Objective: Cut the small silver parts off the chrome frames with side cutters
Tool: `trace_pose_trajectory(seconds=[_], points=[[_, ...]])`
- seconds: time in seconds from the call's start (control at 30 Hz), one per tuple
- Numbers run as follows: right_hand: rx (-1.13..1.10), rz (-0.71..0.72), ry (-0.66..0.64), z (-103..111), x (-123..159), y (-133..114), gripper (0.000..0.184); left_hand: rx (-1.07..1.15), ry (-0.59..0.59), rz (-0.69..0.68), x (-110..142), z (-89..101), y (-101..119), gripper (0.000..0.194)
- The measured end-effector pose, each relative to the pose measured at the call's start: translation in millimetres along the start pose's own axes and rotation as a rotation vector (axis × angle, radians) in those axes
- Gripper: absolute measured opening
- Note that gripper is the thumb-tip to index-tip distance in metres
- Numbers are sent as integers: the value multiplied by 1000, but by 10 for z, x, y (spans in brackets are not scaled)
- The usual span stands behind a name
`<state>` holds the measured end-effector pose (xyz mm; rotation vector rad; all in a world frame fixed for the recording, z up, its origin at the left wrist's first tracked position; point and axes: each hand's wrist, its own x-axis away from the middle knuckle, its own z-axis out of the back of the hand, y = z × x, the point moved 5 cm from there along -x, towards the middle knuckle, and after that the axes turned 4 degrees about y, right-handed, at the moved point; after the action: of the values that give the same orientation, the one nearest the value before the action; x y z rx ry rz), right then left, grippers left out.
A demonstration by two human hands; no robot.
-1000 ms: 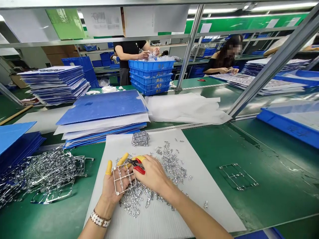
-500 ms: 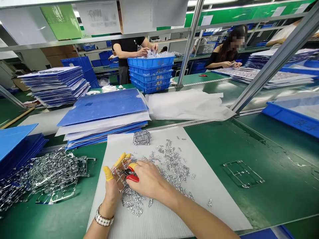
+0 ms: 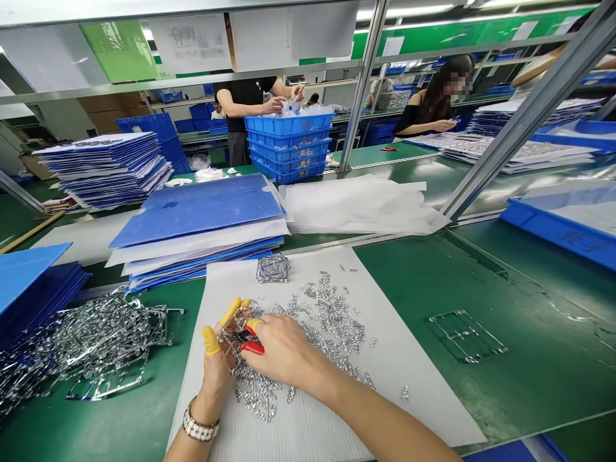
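My left hand [image 3: 217, 359], with yellow finger covers, holds a small silver metal frame [image 3: 231, 323] between thumb and fingers. In my right hand [image 3: 283, 346] are red-handled pliers [image 3: 253, 347], their jaws at the frame; the tip is partly hidden by my fingers. Beneath both hands a white sheet [image 3: 332, 423] bears many small shiny metal pieces [image 3: 337, 314], scattered and heaped. At the sheet's far edge lies a little stack of silver frames [image 3: 273, 268].
A tangled heap of metal frames [image 3: 110, 333] lies left, and a single frame [image 3: 468, 335] right on the green table [image 3: 404, 276]. Blue boards [image 3: 206, 202], stacked blue trays [image 3: 289, 144] and a metal post [image 3: 524, 115] stand beyond. Two people work across the bench.
Both hands stay nearly in place, with the pliers still at the frame. The view shifts slightly, and the person at the back right has moved their hands a little.
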<state>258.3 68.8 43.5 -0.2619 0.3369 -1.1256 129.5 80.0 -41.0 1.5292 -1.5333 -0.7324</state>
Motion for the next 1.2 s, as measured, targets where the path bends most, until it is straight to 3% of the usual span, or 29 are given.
trace_pose_trajectory(seconds=[0.5, 0.8, 1.2], points=[[72, 6, -46, -21, -21, -33, 23, 15, -7, -12, -14, 3, -18, 77], [165, -91, -21, 54, -57, 231, 24, 100, -11, 46, 23, -133, 63, 80], [98, -75, -7, -8, -87, 233, 24, 65, -9, 26, 36, -124, 37, 80]])
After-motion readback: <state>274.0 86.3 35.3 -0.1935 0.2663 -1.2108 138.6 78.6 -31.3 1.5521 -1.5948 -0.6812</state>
